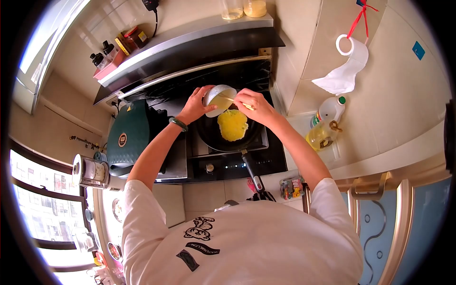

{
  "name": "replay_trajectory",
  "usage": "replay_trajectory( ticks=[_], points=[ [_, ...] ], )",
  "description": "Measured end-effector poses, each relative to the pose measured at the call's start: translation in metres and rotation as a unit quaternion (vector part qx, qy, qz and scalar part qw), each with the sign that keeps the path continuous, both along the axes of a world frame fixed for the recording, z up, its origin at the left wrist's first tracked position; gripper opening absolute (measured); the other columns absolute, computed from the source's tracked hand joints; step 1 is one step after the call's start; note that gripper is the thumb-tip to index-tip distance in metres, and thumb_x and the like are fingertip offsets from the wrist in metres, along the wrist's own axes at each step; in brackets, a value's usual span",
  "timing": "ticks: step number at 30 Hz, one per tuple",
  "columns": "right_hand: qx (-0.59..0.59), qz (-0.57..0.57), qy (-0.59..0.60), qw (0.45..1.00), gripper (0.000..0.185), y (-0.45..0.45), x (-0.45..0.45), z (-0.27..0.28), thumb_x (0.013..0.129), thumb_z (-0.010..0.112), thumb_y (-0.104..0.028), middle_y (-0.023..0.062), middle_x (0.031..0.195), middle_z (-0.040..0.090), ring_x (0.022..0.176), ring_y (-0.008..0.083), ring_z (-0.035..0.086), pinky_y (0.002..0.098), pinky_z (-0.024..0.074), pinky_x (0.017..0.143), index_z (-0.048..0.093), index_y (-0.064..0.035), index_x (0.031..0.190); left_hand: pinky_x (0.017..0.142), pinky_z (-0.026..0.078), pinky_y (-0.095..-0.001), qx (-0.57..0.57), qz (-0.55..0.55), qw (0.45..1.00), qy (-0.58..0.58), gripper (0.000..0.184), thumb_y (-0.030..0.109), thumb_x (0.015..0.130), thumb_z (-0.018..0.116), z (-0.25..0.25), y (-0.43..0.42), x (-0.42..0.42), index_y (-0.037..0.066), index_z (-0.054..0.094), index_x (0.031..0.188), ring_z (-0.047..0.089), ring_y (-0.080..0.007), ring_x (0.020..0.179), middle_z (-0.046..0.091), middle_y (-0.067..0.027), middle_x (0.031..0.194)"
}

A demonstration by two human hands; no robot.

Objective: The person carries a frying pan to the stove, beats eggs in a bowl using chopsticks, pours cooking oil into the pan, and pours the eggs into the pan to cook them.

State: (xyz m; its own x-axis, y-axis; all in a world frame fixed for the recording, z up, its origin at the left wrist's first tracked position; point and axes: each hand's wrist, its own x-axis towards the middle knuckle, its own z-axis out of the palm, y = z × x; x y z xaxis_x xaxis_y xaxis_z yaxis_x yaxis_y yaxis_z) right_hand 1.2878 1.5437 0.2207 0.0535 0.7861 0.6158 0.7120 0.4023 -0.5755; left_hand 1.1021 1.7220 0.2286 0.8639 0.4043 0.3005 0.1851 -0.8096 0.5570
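Note:
My left hand (195,105) grips a white bowl (220,89) by its side, tilting it over the black frying pan (209,136). In my right hand (255,105) is a pair of chopsticks (229,99), closed between the fingers, with the tips inside the bowl. Below the bowl, a yellow round of egg (232,125) lies in the pan. The pan sits on the black cooktop (213,170), its handle (252,172) pointing toward my body. What remains inside the bowl is hard to make out.
Left of the cooktop stands a dark green appliance (129,135). A metal shelf (190,47) with jars runs behind the pan. On the right are an oil bottle (323,135), a white jug (330,110) and a hanging paper roll (351,54).

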Motion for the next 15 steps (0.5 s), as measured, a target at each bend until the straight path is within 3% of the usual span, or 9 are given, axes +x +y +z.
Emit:
replay_trajectory(
  ticks=[3, 6, 11, 15],
  points=[
    [0.009, 0.018, -0.023, 1.000, 0.004, 0.001, 0.002, -0.001, 0.084, 0.061, -0.003, 0.0083, 0.080, 0.062, 0.070, 0.0190, 0.065, 0.0270, 0.0520, 0.060, 0.064, 0.0001, 0.084, 0.087, 0.050, -0.0373, 0.004, -0.007, 1.000, -0.004, 0.071, 0.027, 0.070, 0.081, -0.005, 0.004, -0.001, 0.012, 0.046, 0.130, 0.054, -0.0312, 0.104, 0.053, -0.0138, 0.113],
    [0.011, -0.018, 0.192, 0.981, 0.008, 0.004, -0.001, 0.007, 0.087, 0.059, -0.004, 0.0084, 0.075, 0.065, 0.067, 0.0152, 0.067, 0.0243, 0.0529, 0.057, 0.063, 0.0009, 0.082, 0.088, 0.049, -0.0377, -0.004, -0.007, 1.000, -0.014, 0.072, 0.028, 0.070, 0.081, -0.008, 0.007, -0.002, 0.012, 0.046, 0.130, 0.054, -0.0311, 0.105, 0.054, -0.0138, 0.112],
    [-0.037, 0.018, 0.460, 0.887, 0.022, 0.009, -0.014, -0.008, 0.093, 0.056, -0.011, 0.0112, 0.087, 0.069, 0.074, 0.0177, 0.070, 0.0214, 0.0565, 0.063, 0.065, 0.0087, 0.095, 0.088, 0.049, -0.0380, -0.004, -0.006, 0.999, -0.038, 0.073, 0.031, 0.069, 0.082, -0.016, 0.005, -0.001, 0.012, 0.047, 0.130, 0.053, -0.0308, 0.103, 0.055, -0.0134, 0.110],
    [-0.050, -0.089, 0.425, 0.899, 0.022, 0.007, -0.005, -0.039, 0.093, 0.057, -0.012, 0.0101, 0.077, 0.069, 0.068, 0.0167, 0.070, 0.0221, 0.0562, 0.058, 0.065, 0.0077, 0.092, 0.088, 0.049, -0.0382, -0.003, 0.010, 0.999, -0.043, 0.075, 0.033, 0.068, 0.082, -0.020, 0.002, -0.003, 0.012, 0.047, 0.130, 0.053, -0.0306, 0.101, 0.055, -0.0132, 0.109]
  ],
)
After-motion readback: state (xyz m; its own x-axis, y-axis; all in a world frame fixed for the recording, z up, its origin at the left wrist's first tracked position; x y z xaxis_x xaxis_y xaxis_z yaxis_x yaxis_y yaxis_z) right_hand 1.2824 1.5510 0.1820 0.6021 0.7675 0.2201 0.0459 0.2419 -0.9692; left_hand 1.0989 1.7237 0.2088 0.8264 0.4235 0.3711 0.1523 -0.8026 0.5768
